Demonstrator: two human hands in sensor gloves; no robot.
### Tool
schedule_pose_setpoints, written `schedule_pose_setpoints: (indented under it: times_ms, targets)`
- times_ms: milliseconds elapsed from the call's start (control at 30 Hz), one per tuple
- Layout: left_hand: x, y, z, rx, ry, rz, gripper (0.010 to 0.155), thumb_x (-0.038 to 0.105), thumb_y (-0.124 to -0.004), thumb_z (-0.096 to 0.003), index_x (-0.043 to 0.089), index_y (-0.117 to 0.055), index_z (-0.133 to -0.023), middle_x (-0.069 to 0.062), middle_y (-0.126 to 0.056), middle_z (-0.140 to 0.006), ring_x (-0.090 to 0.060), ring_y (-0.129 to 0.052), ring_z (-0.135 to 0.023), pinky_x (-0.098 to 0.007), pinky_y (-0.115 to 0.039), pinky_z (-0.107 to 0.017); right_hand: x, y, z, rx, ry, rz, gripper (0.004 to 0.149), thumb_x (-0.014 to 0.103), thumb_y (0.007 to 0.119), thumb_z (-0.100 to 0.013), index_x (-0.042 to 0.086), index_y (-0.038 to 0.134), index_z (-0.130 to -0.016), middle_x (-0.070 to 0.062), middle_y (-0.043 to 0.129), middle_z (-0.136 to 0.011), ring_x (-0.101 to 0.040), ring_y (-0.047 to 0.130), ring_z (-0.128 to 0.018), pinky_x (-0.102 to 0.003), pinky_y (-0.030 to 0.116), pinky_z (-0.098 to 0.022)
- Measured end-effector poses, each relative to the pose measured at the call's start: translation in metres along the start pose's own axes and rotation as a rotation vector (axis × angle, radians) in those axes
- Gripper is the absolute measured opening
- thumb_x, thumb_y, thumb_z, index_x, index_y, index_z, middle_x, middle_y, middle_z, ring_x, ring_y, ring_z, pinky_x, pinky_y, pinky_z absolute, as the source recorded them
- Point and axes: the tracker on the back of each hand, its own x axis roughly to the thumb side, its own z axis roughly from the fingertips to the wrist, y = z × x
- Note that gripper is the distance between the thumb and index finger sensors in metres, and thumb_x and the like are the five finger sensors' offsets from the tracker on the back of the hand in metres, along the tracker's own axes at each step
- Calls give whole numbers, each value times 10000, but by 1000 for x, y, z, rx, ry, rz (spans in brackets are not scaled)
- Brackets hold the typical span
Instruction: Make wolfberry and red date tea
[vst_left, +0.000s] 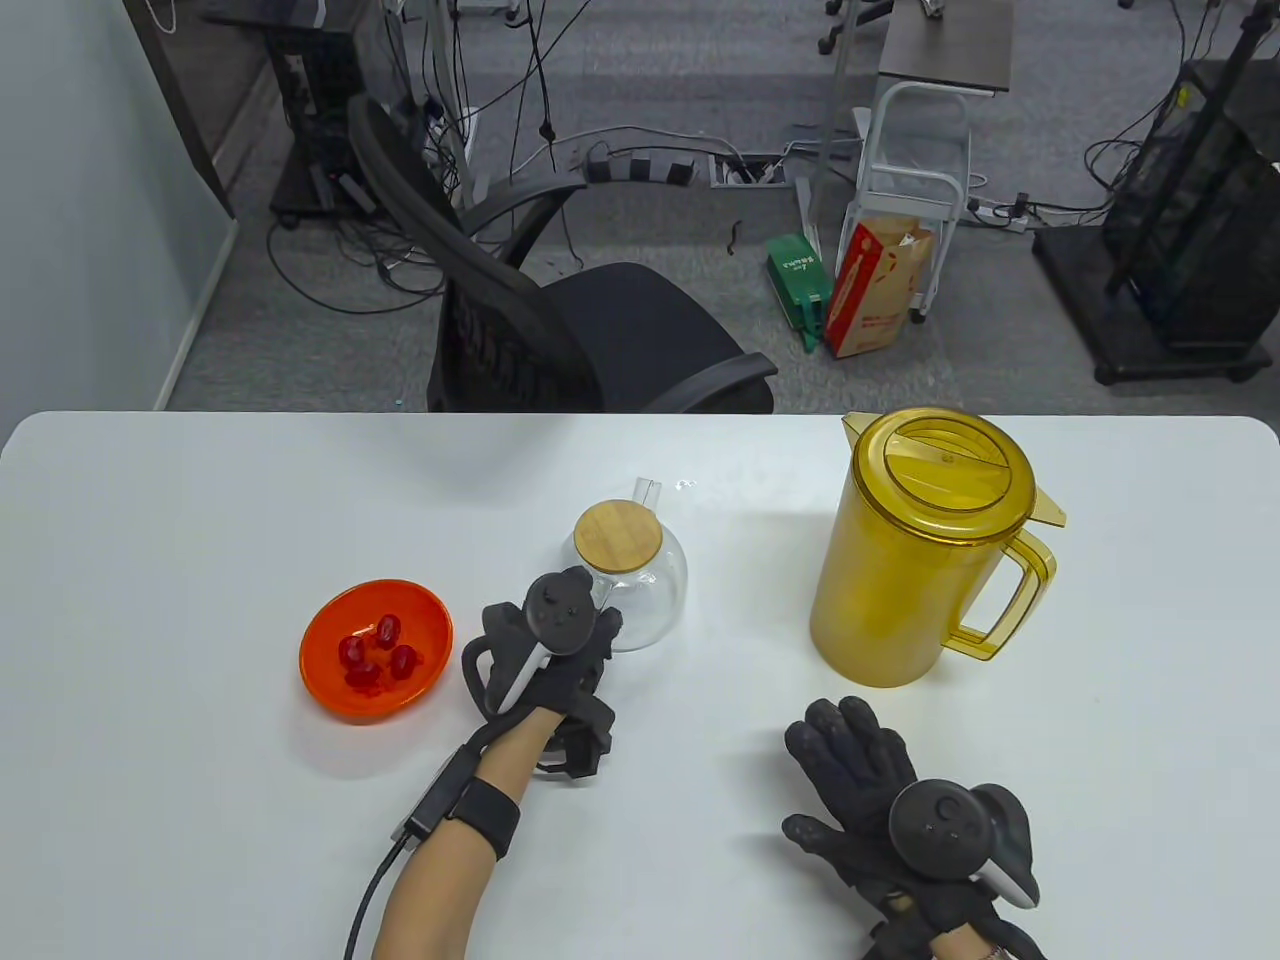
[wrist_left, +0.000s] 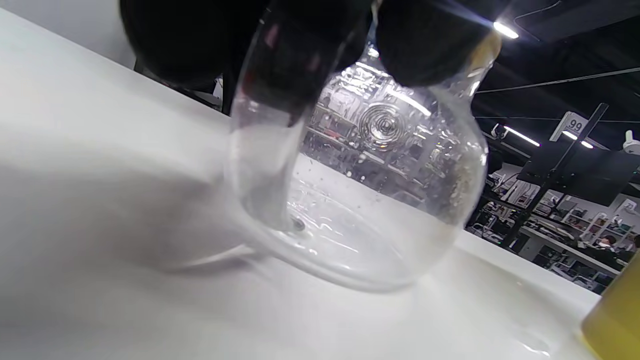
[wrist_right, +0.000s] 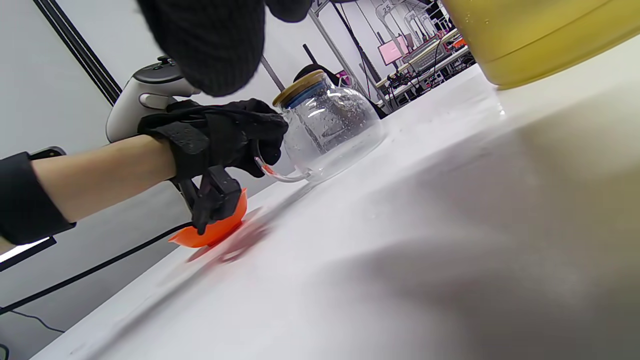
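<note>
Curled around the clear handle (wrist_right: 272, 172) of the glass teapot (vst_left: 640, 585), the left hand (vst_left: 545, 660) holds it at mid-table. Thin glass looks light, slick and breakable, so that handle is the safest hold. Its bamboo lid (vst_left: 619, 536) is still on. Near right, the right hand (vst_left: 880, 800) lies flat, fingers spread, holding nothing. Left sits the orange bowl (vst_left: 330, 690) of red dates (vst_left: 375, 650); far right, the yellow pitcher (vst_left: 920, 560).

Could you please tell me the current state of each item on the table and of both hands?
Glass teapot: upright, bamboo lid on, empty.
Orange bowl: holds red dates.
Yellow pitcher: upright, lid closed.
Left hand: grips the teapot handle.
Right hand: open, holding nothing.
</note>
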Motion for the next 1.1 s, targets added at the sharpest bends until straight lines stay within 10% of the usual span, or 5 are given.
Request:
schedule_pose_setpoints:
  times_ms: [267,600,1100]
  targets:
    - [-10,1,-2,-2,-20,104,502,521,-687,-550,132,-612,-858,78,-853,-543,-39,-909,-320,-331,-881,-336,-1,1,-1,22,5,-9,792,435,806,-534,215,374,-1161,-50,261,-1241,-262,114,-1106,-547,173,-778]
    - [-23,42,91,-96,-421,205,490,477,-744,-540,82,-679,-823,29,-885,-490,-87,-917,-261,-377,-874,-302,0,-3,0,-7,-12,-26,790,433,806,-534,215,376,-1161,-51,262,-1240,-263,117,-1105,-545,176,-778]
    - [-21,1,151,-195,-579,287,487,478,-752,-533,90,-688,-819,28,-888,-486,-96,-921,-262,-384,-872,-315,1,-5,2,-28,-29,-15,787,435,804,-534,218,379,-1159,-50,263,-1239,-262,118,-1105,-545,179,-778]
